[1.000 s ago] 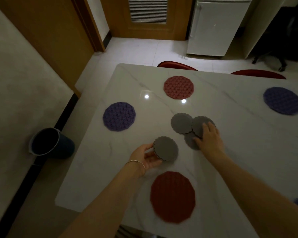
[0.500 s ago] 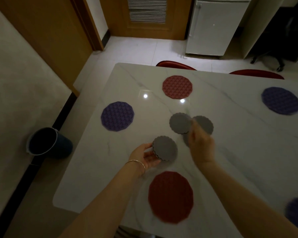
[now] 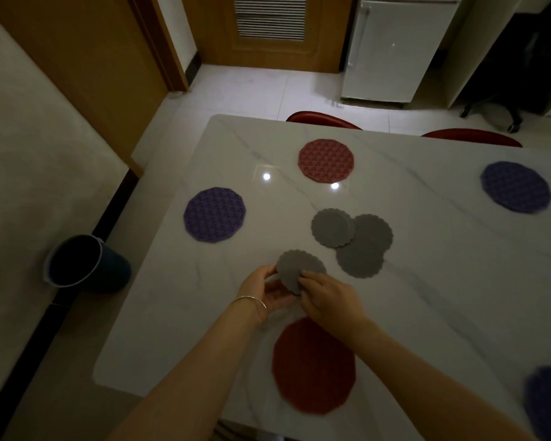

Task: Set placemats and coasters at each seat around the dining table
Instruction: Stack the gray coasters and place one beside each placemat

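A grey coaster point(image 3: 299, 268) was pinched by both the left hand point(image 3: 264, 289) and the right hand point(image 3: 328, 302) above the tabletop point(image 3: 427, 281), near its near edge. Three more grey coasters point(image 3: 353, 240) were overlapped mid-tabletop. A red placemat point(image 3: 314, 366) was laid at the near edge.

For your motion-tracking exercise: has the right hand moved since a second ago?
Yes. The right hand left the loose grey coasters and came toward the near red placemat, joining the held coaster.
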Motion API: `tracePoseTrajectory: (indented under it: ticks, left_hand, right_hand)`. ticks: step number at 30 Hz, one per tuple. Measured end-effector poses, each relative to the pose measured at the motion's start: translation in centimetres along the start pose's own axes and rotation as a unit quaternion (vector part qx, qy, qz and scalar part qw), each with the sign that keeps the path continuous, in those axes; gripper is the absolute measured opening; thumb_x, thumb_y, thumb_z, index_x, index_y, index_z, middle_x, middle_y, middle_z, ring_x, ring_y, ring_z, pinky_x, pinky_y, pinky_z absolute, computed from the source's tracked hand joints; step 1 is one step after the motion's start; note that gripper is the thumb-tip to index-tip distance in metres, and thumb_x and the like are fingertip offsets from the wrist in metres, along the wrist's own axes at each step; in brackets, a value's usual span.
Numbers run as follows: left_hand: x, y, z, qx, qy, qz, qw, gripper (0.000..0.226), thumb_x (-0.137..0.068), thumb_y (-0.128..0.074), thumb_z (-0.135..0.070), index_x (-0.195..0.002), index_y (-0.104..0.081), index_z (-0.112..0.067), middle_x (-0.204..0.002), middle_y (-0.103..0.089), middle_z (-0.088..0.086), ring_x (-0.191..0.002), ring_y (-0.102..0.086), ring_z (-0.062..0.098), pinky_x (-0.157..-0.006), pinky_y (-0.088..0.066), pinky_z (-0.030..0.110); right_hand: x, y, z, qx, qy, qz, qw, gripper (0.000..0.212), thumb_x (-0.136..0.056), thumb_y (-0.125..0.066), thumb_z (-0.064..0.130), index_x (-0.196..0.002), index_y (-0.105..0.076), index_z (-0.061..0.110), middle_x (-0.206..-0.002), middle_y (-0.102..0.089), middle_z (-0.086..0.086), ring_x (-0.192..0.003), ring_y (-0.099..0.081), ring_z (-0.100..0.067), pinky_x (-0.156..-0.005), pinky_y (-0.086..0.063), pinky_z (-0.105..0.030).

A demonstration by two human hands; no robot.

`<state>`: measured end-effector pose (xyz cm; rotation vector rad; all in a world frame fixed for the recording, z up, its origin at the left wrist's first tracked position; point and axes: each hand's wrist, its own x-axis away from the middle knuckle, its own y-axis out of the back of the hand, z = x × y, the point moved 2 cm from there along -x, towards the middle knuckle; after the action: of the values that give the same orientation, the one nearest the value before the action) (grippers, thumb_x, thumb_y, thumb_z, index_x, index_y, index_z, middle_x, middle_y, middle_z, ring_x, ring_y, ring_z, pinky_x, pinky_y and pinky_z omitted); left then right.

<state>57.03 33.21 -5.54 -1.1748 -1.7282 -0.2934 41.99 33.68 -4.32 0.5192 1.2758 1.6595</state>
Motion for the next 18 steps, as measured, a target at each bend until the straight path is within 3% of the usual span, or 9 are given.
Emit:
tracePoseTrajectory:
  ticks: [12,15,18]
  left_hand:
    - [-0.3,-0.2,-0.4,-0.041,-0.05,0.039,0.997,0.017,-0.093,-0.05,-0.005,-0.102,-0.065,-0.002,-0.081,-0.071,0.016,-0.072,-0.068,0.029,-0.061,-0.06,0.043]
    - [-0.3,-0.3,-0.6,-0.045,-0.045,0.03,0.997,0.02,-0.093,-0.051,-0.003,-0.11,-0.061,-0.001,-0.09,-0.067,0.018,-0.078,-0.064,0.031,-0.075,-0.054,0.048]
    - [-0.5,-0.2,-0.6,-0.05,-0.035,0.018,0.998,0.017,-0.093,-0.051,-0.002,-0.107,-0.06,-0.005,-0.09,-0.066,0.014,-0.078,-0.064,0.029,-0.072,-0.054,0.047]
  right_hand:
    - [-0.6,0.2,-1.7,-0.073,-0.037,0.056,0.995,0.043,-0.082,-0.068,0.036,-0.116,-0.063,0.012,-0.115,-0.064,-0.003,-0.101,-0.061,-0.02,-0.083,-0.054,-0.033]
    - [-0.9,0.7,-2.4,-0.105,-0.084,-0.009,0.991,0.035,-0.082,-0.07,0.023,-0.113,-0.064,0.008,-0.112,-0.064,-0.007,-0.1,-0.061,-0.022,-0.083,-0.054,-0.034]
    - [-1.3,1.3,-4.4,-0.052,-0.184,-0.065,0.979,0.041,-0.078,-0.07,0.008,-0.117,-0.06,0.003,-0.12,-0.058,-0.017,-0.113,-0.051,-0.033,-0.089,-0.051,-0.048]
